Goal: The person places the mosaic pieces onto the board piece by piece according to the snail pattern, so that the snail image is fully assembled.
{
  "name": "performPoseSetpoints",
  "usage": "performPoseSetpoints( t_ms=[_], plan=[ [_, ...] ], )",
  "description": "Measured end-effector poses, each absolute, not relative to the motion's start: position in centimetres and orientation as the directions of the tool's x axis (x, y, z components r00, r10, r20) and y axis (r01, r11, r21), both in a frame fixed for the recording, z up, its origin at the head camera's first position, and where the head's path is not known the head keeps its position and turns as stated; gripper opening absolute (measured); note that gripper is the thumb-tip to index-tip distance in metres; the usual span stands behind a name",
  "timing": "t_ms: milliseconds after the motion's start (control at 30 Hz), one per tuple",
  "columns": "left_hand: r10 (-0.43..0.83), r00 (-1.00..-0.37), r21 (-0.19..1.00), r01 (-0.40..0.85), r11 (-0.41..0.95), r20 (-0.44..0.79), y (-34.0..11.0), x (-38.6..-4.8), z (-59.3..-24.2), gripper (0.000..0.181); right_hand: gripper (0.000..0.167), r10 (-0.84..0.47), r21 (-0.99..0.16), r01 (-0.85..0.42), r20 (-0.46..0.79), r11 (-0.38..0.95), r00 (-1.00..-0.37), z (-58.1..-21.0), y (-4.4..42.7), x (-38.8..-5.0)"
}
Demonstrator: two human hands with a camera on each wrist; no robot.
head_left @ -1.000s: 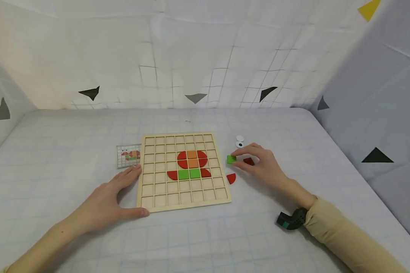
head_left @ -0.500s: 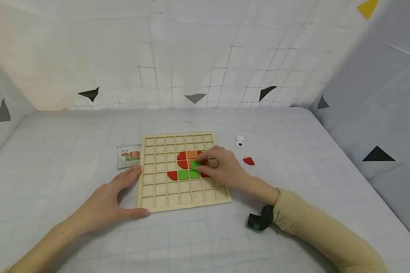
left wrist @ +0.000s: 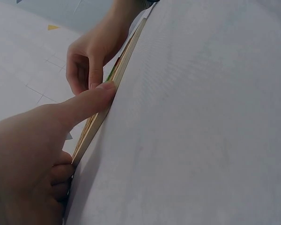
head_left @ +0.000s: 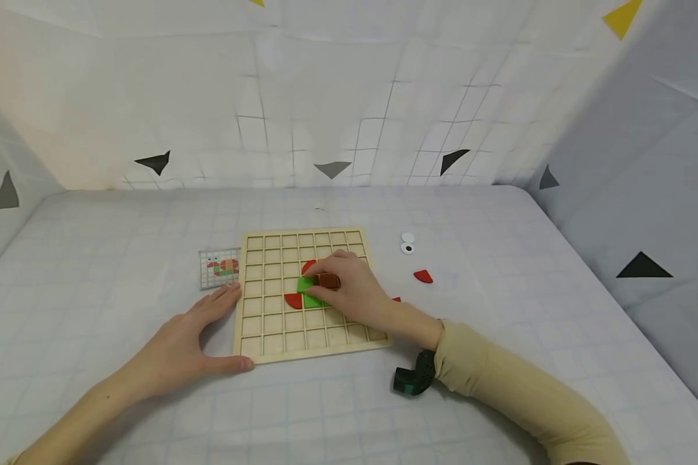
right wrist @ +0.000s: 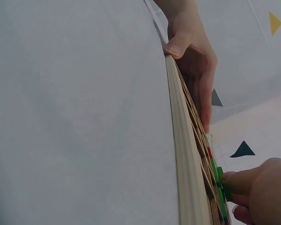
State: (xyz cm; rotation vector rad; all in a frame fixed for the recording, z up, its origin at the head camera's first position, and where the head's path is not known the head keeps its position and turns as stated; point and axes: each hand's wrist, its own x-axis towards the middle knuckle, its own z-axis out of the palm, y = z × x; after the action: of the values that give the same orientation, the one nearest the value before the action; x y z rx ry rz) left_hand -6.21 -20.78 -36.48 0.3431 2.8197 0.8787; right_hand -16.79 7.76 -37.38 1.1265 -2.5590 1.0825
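My right hand (head_left: 351,287) pinches a green square tile (head_left: 303,284) between thumb and fingers over the middle of a wooden grid board (head_left: 272,324). In the right wrist view this green tile (right wrist: 220,174) is at the board's surface; whether it is seated in a cell I cannot tell. Just below it lies another green tile (head_left: 312,301), with a red quarter-circle tile (head_left: 293,301) to its left. The right hand hides most of the other tiles on the board. My left hand (head_left: 177,342) rests with extended fingers and thumb against the board's left edge and corner.
A small pattern card (head_left: 216,270) lies at the board's left, partly under its edge. To the right are a red quarter-circle tile (head_left: 423,276), a white disc (head_left: 408,237) and an eye disc (head_left: 407,248). Another red tile (head_left: 397,299) peeks out beside the right wrist.
My right hand has carried the green tile from the table at the right, leftward across the board to its middle. The left hand has stayed at the board's edge.
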Motion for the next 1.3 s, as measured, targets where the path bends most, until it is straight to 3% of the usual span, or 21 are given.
performPoseSetpoints(
  t_ms=[733,1300],
  plan=[
    [0.26,-0.961,0.573,0.159,0.804,-0.098,-20.8,-6.2,-36.4,0.113,0.021,-0.597,-0.472,-0.778,0.504,0.415,-0.624,-38.3,6.2,-16.8],
    [0.259,-0.961,0.574,0.16,0.803,-0.095,-20.8,-6.2,-36.5,0.113,0.018,-0.586,-0.466,-0.782,0.521,0.414,-0.621,-38.4,6.3,-16.7]
  ],
)
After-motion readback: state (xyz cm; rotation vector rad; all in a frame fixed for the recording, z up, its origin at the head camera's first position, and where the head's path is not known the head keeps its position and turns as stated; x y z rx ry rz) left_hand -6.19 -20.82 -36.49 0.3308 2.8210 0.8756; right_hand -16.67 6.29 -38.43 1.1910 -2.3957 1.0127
